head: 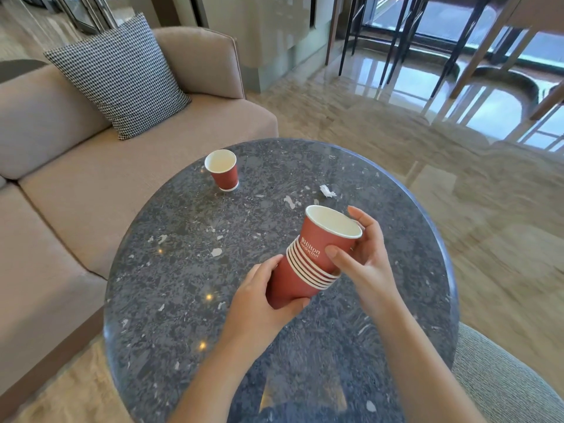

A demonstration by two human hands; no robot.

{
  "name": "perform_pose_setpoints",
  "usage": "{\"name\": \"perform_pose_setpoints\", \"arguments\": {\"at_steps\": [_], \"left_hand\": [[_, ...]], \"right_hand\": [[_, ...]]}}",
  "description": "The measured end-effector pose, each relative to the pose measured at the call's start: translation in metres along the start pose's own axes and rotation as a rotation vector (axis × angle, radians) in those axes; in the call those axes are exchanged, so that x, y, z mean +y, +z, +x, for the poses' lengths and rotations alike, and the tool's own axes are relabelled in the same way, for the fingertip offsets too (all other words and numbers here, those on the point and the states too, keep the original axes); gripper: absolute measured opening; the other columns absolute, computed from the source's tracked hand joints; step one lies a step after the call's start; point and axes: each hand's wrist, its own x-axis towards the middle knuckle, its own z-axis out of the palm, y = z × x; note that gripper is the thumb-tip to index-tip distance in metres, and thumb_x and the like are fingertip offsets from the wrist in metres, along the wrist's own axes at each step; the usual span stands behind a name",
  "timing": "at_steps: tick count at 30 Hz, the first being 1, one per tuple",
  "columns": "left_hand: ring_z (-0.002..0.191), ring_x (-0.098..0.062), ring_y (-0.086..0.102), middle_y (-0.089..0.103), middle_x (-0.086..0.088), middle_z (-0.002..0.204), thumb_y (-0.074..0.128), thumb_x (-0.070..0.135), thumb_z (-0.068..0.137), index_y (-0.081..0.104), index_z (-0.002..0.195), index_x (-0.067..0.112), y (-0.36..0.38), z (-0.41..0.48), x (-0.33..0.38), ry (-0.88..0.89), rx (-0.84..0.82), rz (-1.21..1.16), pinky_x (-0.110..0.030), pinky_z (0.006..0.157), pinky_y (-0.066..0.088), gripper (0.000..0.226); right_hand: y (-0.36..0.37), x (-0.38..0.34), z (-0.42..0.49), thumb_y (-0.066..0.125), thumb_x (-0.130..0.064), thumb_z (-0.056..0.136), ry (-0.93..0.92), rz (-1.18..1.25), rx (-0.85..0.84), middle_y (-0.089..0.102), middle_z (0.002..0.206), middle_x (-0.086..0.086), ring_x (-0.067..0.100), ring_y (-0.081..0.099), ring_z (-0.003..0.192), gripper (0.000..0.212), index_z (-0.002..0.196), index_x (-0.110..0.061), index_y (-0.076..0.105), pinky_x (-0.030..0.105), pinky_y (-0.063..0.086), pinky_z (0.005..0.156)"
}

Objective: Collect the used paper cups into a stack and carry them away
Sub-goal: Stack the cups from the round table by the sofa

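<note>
A stack of several red paper cups (pixel 308 270) with white rims is held tilted above the round dark stone table (pixel 189 270). My left hand (pixel 262 300) grips the bottom cup of the stack from below. My right hand (pixel 363 254) holds the top cup (pixel 326 239), thumb on its printed side and fingers round its far side; this cup sits partly inside the stack. One more red paper cup (pixel 222 169) stands upright and alone at the table's far left, well apart from both hands.
A small crumpled white scrap (pixel 327 191) lies on the table beyond the stack. A beige sofa (pixel 76 178) with a checked cushion (pixel 119 74) borders the table on the left. A grey upholstered seat (pixel 500 386) is at the lower right. Chair legs stand on the polished floor behind.
</note>
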Motion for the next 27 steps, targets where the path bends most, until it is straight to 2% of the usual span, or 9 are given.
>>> {"name": "perform_pose_setpoints", "arguments": {"at_steps": [3,8,11,15,17,21,24,27], "left_hand": [[0.109,-0.007,0.052,0.052,0.011,0.124,0.080,0.033,0.067,0.047,0.131,0.026,-0.001,0.001,0.001,0.001,0.000,-0.008,-0.029,0.093,0.046,0.072],[0.109,-0.006,0.052,0.053,0.011,0.124,0.080,0.030,0.068,0.047,0.130,0.027,-0.002,0.002,0.002,0.017,0.009,-0.017,-0.025,0.091,0.045,0.070],[0.109,-0.005,0.052,0.052,0.012,0.123,0.080,0.030,0.068,0.047,0.130,0.028,-0.002,0.002,0.002,0.020,0.004,-0.021,-0.024,0.091,0.046,0.070],[0.108,-0.004,0.052,0.053,0.013,0.122,0.080,0.031,0.068,0.047,0.129,0.029,-0.002,0.002,0.000,0.022,0.009,-0.028,-0.026,0.091,0.047,0.070],[0.108,-0.004,0.052,0.053,0.014,0.122,0.080,0.031,0.067,0.047,0.129,0.029,-0.002,0.002,-0.001,0.025,0.014,-0.024,-0.023,0.091,0.045,0.070],[0.106,0.001,0.050,0.052,0.018,0.121,0.079,0.033,0.068,0.047,0.129,0.031,-0.002,0.001,-0.003,0.024,0.030,-0.025,-0.008,0.084,0.042,0.069],[0.105,0.000,0.052,0.053,0.018,0.120,0.080,0.035,0.066,0.047,0.121,0.040,-0.005,-0.002,-0.005,0.006,0.055,-0.068,-0.015,0.085,0.045,0.064],[0.103,0.000,0.055,0.055,0.021,0.114,0.081,0.035,0.064,0.043,0.106,0.054,-0.011,-0.006,-0.008,-0.007,0.078,-0.128,-0.016,0.081,0.047,0.059]], "right_hand": [[-0.004,-0.002,-0.002,0.070,-0.014,0.062,0.032,-0.070,-0.043,0.049,0.118,0.009,0.013,0.055,0.103,0.069,0.124,-0.026,0.042,0.036,0.045,0.093],[-0.009,-0.002,-0.006,0.071,-0.024,0.065,0.065,-0.202,-0.113,0.056,0.113,-0.007,0.005,0.055,0.104,0.065,0.123,-0.030,0.044,0.026,0.044,0.090],[-0.009,-0.003,-0.006,0.073,-0.035,0.063,0.087,-0.247,-0.111,0.054,0.122,-0.003,0.006,0.054,0.110,0.068,0.124,-0.026,0.046,0.027,0.044,0.092],[-0.009,-0.005,-0.004,0.068,-0.050,0.059,0.103,-0.289,-0.130,0.055,0.124,0.000,0.011,0.054,0.111,0.065,0.118,-0.031,0.050,0.031,0.046,0.092],[-0.009,-0.003,-0.003,0.068,-0.052,0.059,0.121,-0.309,-0.140,0.056,0.123,0.001,0.014,0.055,0.111,0.062,0.116,-0.033,0.051,0.036,0.047,0.093],[-0.004,0.001,-0.002,0.068,-0.053,0.058,0.175,-0.330,-0.165,0.059,0.118,0.000,0.016,0.056,0.107,0.059,0.112,-0.035,0.054,0.041,0.048,0.090],[0.004,0.003,-0.002,0.069,-0.050,0.060,0.182,-0.332,-0.176,0.059,0.116,-0.001,0.016,0.057,0.104,0.056,0.111,-0.034,0.054,0.036,0.049,0.086],[0.014,0.002,0.000,0.070,-0.043,0.063,0.162,-0.383,-0.192,0.059,0.114,-0.004,0.013,0.056,0.102,0.053,0.112,-0.031,0.054,0.031,0.049,0.084]]}}
